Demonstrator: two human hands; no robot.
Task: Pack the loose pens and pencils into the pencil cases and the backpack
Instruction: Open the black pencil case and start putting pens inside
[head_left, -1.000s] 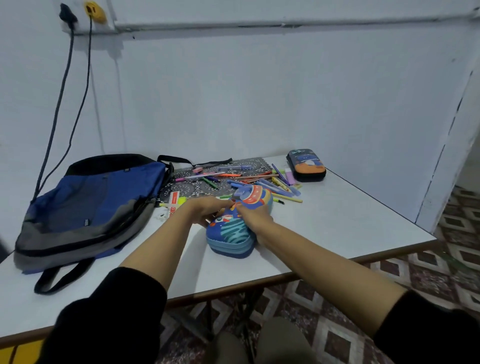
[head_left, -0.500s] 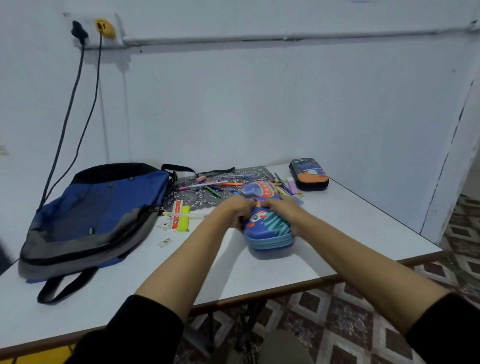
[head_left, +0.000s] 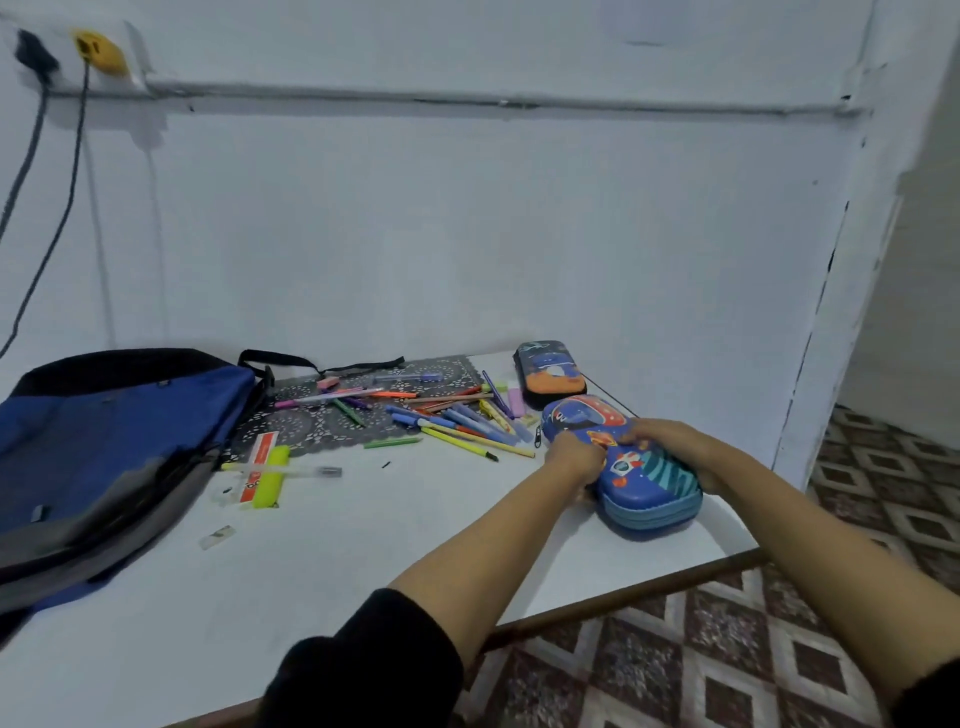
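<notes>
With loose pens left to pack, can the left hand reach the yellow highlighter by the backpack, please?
Probably yes, once freed: the left hand grips the blue pencil case, and open table lies between it and the yellow highlighter.

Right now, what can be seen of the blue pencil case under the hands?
The blue pencil case is a rounded, hard-looking shell with a space cartoon print, teal stripes and light-blue ribbed sides. It lies flat, apparently closed, near the white table's right edge, beside the loose pens and in front of a darker case. The left hand grips its left side; the right hand holds it from above. A zip pull hangs at its far left corner.
</notes>
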